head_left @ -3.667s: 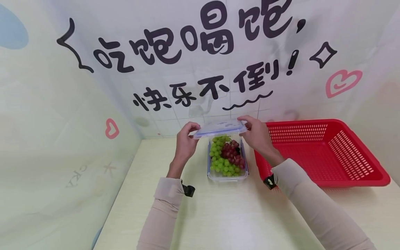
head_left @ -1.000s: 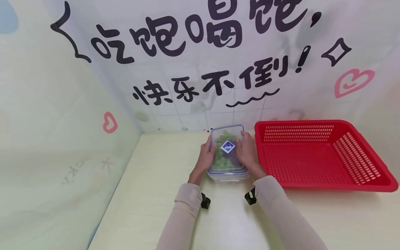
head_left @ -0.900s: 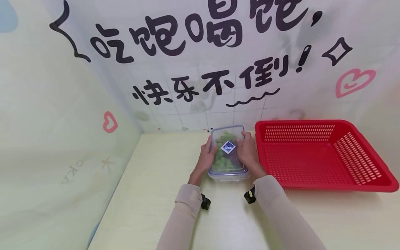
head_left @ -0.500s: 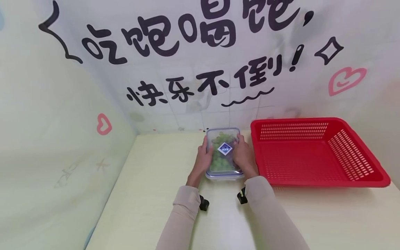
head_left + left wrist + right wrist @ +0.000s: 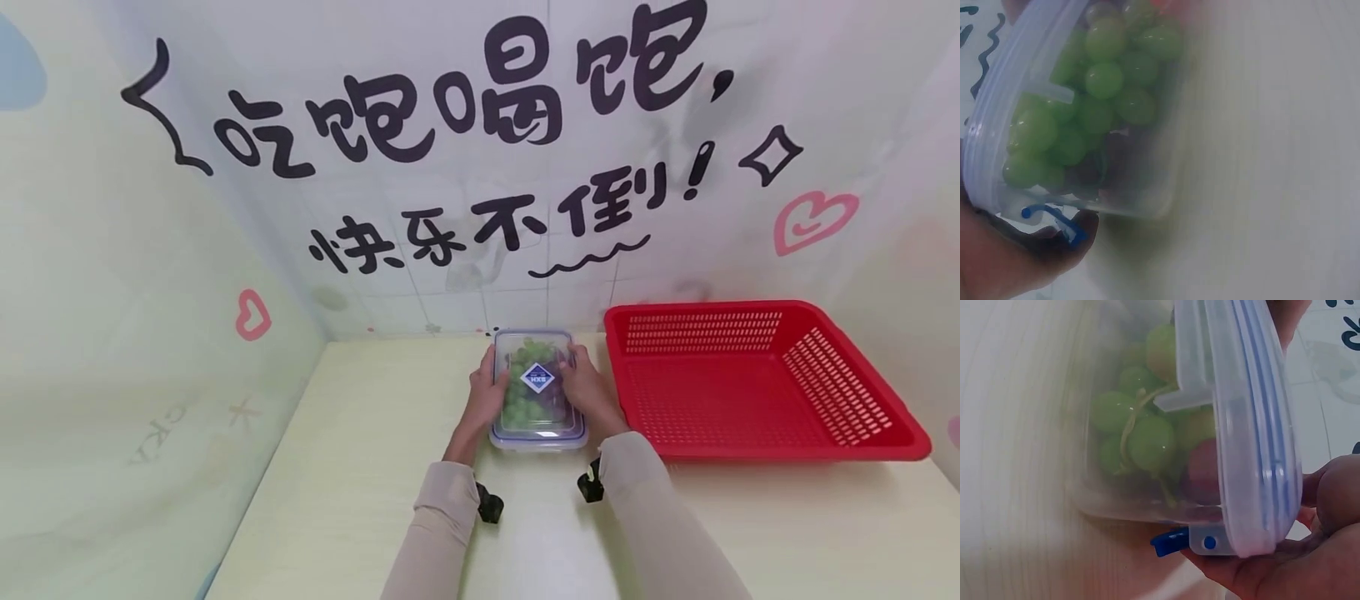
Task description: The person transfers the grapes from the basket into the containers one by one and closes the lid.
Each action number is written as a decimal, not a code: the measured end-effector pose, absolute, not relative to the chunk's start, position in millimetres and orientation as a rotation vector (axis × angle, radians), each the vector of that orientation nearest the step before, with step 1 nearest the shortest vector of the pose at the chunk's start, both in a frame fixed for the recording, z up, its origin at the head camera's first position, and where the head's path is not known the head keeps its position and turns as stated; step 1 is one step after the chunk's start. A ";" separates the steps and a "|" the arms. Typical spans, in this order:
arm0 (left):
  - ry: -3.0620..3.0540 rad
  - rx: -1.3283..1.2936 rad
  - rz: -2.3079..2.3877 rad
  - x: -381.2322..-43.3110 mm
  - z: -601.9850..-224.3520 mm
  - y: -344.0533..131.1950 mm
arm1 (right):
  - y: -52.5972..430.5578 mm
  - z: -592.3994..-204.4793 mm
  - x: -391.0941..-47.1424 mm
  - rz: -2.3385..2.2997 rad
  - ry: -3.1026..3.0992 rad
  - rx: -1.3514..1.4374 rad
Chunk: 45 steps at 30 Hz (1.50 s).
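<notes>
A clear rectangular food container (image 5: 517,444) stands on the table with its blue-edged lid (image 5: 564,340) on top. Green grapes (image 5: 1104,80) and dark red ones (image 5: 1205,465) show through its walls. My left hand (image 5: 483,398) holds the left side, thumb over the lid's edge. On the right side my right hand (image 5: 589,388) grips in the same way, thumb on the lid. Below the rim, a blue-trimmed side clip (image 5: 1072,232) hangs outward by the left fingers. Another blue clip (image 5: 1170,541) sticks out by the right hand. Some fingers are hidden behind the container.
A red perforated plastic basket (image 5: 705,400) stands close to the container's right, near the right forearm. Behind the pale table (image 5: 360,467) rises a printed wall sheet (image 5: 420,192), with another sheet along the left edge.
Earlier both hands held the lid above the uncovered grapes; now it sits on the container and the hands hold its sides. Over the last second the hands stay there while the view shifts slightly.
</notes>
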<state>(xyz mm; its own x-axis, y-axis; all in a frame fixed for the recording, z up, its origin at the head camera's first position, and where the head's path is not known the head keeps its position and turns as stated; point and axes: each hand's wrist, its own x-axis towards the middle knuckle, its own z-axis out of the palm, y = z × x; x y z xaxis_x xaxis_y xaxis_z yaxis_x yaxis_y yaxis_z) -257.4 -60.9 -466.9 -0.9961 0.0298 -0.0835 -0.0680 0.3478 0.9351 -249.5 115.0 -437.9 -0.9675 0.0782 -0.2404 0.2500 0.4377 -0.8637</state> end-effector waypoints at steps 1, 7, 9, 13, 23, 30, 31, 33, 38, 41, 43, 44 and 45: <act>2.487 -0.059 1.750 -257.0 -468.6 -61.7 | 116.4 -439.8 -248.8 -1.555 2.514 0.286; 2.316 -0.224 1.825 -256.2 -474.9 -68.3 | 116.6 -446.7 -244.9 -1.542 2.457 0.352; 2.272 -0.303 1.842 -256.8 -474.2 -70.0 | 116.9 -447.1 -245.8 -1.537 2.442 0.389; 2.254 -0.403 1.818 -262.7 -469.6 -71.3 | 119.6 -444.8 -252.2 -1.536 2.437 0.427; 2.270 -0.465 1.696 -273.0 -455.5 -68.0 | 125.6 -431.7 -259.9 -1.531 2.423 0.483; 2.277 -0.551 1.656 -266.8 -455.3 -68.8 | 126.9 -432.5 -256.5 -1.406 2.484 0.485; 2.269 -0.550 1.666 -266.0 -456.0 -68.9 | 127.5 -433.3 -257.0 -1.401 2.492 0.490; 2.257 -0.539 1.684 -264.0 -456.8 -69.2 | 129.1 -434.7 -257.0 -1.377 2.503 0.504; 2.229 -0.527 1.718 -261.7 -458.9 -70.4 | 129.8 -437.5 -257.5 -1.372 2.473 0.530; 2.231 -0.496 1.725 -263.7 -459.9 -71.5 | 128.5 -436.4 -257.7 -1.361 2.486 0.519; 2.229 -0.475 1.729 -265.3 -460.0 -72.0 | 128.4 -435.4 -258.0 -1.352 2.500 0.504; 2.229 -0.470 1.728 -265.8 -460.1 -72.2 | 128.3 -434.8 -258.1 -1.349 2.503 0.494; 2.227 -0.471 1.726 -265.7 -460.2 -72.4 | 127.9 -433.9 -257.7 -1.345 2.498 0.491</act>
<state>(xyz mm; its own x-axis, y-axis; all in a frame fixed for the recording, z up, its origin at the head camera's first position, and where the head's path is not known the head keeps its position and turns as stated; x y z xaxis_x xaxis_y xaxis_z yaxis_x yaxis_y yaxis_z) -265.7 -72.4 -460.2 -0.9062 -0.0820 -0.4149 -0.4222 0.2314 0.8764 -257.7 127.9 -433.9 -0.9084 0.1697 -0.3821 0.4124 0.5139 -0.7523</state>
